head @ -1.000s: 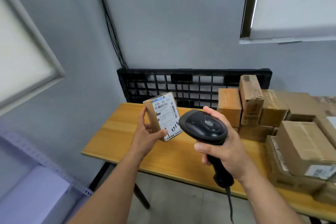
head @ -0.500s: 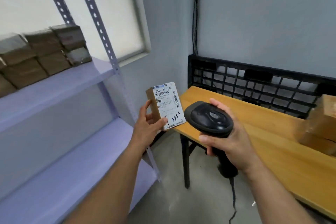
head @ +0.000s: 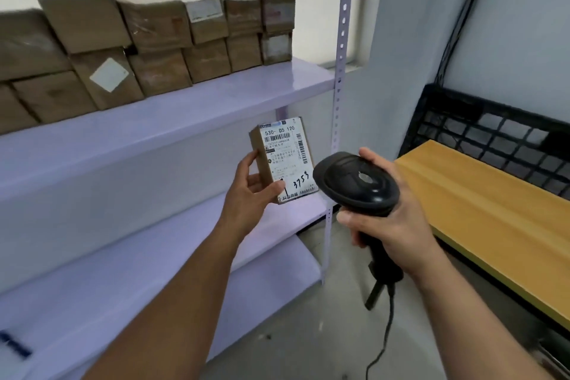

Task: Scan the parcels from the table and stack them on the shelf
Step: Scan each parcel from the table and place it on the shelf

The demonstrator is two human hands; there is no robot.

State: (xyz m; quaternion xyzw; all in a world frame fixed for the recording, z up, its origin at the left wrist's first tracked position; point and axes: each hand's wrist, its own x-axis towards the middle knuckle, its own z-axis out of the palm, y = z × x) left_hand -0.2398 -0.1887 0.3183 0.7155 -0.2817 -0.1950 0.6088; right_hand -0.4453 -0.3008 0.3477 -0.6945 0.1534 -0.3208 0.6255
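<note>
The left hand [head: 246, 194] pinches a small parcel [head: 283, 157] near its lower end, thumb on the label and fingers behind. The right hand [head: 391, 225] is curled round the scanner [head: 354, 182], whose head is just beside the label. The parcel is held up in front of the shelf [head: 185, 108]. To the right is the table [head: 481, 210], with a black grid [head: 493, 133] behind it. Boxes [head: 154, 40] sit two high on the upper board.

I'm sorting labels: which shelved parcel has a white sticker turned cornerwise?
The lower-row parcel under the tilted box at left; its sticker sits like a diamond, others' labels lie square.
</note>
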